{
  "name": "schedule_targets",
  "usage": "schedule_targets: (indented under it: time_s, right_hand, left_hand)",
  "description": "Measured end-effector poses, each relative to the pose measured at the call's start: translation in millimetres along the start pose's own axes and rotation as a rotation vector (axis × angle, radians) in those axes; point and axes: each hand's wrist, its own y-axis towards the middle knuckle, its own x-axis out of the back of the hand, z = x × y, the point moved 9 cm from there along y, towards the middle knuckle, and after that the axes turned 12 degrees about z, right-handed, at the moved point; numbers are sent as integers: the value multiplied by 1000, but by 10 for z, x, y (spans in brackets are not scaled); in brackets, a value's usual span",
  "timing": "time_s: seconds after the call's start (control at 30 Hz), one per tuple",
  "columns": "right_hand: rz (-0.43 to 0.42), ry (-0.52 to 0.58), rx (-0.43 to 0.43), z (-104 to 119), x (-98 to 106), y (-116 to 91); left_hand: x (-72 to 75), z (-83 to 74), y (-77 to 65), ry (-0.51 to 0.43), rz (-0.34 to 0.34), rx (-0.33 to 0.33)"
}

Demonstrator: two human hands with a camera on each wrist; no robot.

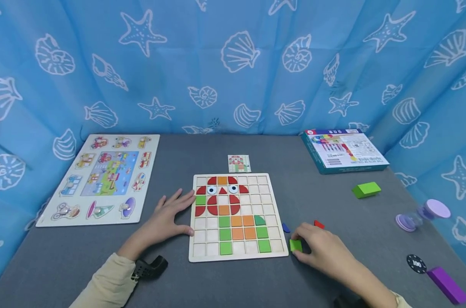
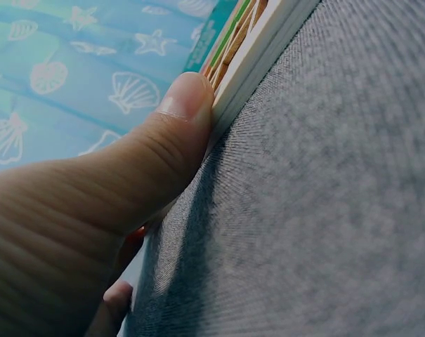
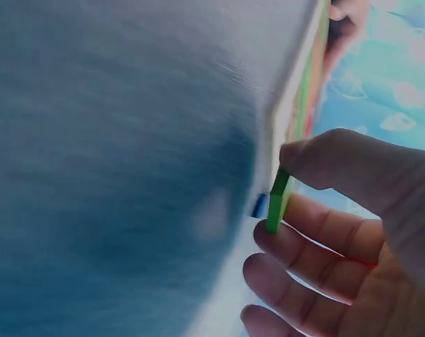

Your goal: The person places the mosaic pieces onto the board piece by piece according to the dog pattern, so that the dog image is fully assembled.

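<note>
A wooden grid board [image 1: 200, 249] lies mid-table, with red, orange, green and eye-marked tiles set in its cells. My left hand [image 1: 166, 221] rests at the board's left edge, fingers spread, the thumb [image 2: 180, 105] touching its side in the left wrist view. Just off the lower right corner, my right hand [image 1: 325, 250] pinches a green square tile [image 3: 278, 200] between thumb and fingers. Beside that hand lie a blue piece [image 1: 285, 228] and a red piece [image 1: 319, 224]. Behind the board is a small pattern card [image 1: 239, 163].
A knobbed picture puzzle [image 1: 148, 171] lies at the left. Toward the right are a game box [image 1: 344, 152], a green block [image 1: 366, 189], a purple-capped sand timer [image 1: 421, 215], a black round chip [image 1: 416, 264] and a purple block [image 1: 447, 285]. A blue curtain [image 1: 240, 85] hangs behind.
</note>
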Motion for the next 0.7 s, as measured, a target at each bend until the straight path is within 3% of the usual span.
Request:
schedule_targets:
  time_s: [0.13,0.37,0.53,0.7]
  right_hand:
    - [-49,23,21,57,163,179]
    - [-101,91,71,270,355,721]
    - [-83,14,87,444,342,1067]
    - [-32,-58,48,508,253,1292]
  left_hand:
    - [-2,-22,2,-5,-3,-15]
    - [-7,-13,-11,1,-20,-27]
    - [0,-20,-3,-2,-20,-25]
    - [4,-19,7,6,-5,-17]
